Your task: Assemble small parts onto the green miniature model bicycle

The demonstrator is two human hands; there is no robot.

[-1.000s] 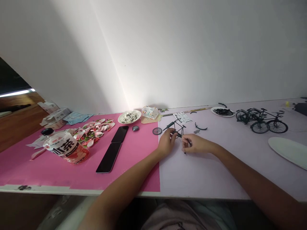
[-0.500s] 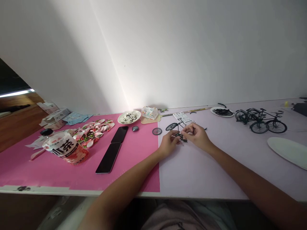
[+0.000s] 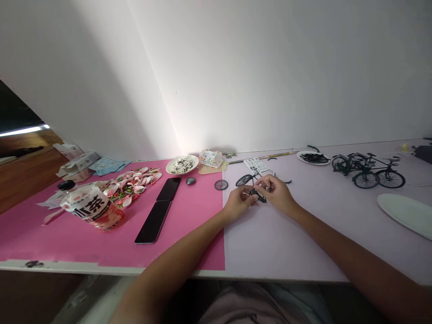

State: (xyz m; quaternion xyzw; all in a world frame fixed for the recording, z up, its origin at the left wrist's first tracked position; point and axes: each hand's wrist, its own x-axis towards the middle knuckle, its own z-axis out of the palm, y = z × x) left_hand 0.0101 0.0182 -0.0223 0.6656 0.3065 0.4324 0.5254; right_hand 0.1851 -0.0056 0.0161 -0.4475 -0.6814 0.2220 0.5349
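Observation:
A small dark model bicycle frame [image 3: 252, 186] with one wheel [image 3: 243, 180] lies on the pale lilac mat [image 3: 276, 234], held between both hands. My left hand [image 3: 237, 204] pinches its near side with closed fingers. My right hand [image 3: 276, 193] is curled over the frame's right end, fingertips pressed together on it. A loose small wheel [image 3: 221, 184] lies just left of the hands, and a printed sheet [image 3: 257, 165] lies behind them.
Two finished model bicycles [image 3: 367, 168] stand at the right, near a white plate [image 3: 405, 211] and a plate of dark parts [image 3: 313, 157]. On the pink mat [image 3: 84, 243] lie two phones [image 3: 158, 209], a bottle [image 3: 92, 208], a wrapper pile [image 3: 130, 183] and a bowl [image 3: 182, 164].
My right hand came up from the mat near the frame's right side and closed on the frame. The frame now lies with its wheel pointing back left.

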